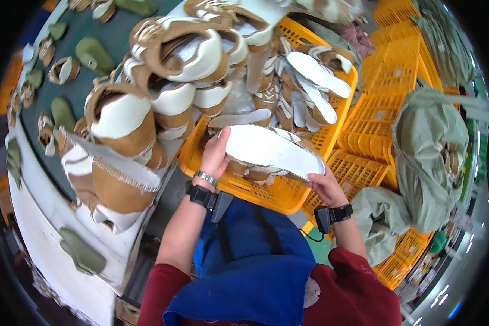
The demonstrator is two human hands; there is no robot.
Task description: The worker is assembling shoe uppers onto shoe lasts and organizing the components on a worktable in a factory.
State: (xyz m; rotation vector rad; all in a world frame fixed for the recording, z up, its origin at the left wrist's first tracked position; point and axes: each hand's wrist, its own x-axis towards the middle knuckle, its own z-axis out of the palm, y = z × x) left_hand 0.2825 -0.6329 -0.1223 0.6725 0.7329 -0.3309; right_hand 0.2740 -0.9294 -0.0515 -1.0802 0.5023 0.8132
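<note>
A tan-and-white shoe upper lies bottom-up between my hands, its flat white underside facing me. My left hand is closed on one end, thumb on the white underside. At the other end, my right hand pinches the edge between thumb and fingers. The shoe upper is held above the near part of a yellow plastic basket. Inside that basket are several similar shoe uppers, some bottom-up and some showing their laces. The fingers beneath the held piece are partly hidden.
Stacked tan-and-white shoe uppers stand along the edge of a white-rimmed worktable on the left. Green shoe lasts lie on its dark belt. To the right are stacked yellow crates and grey-green cloth sacks.
</note>
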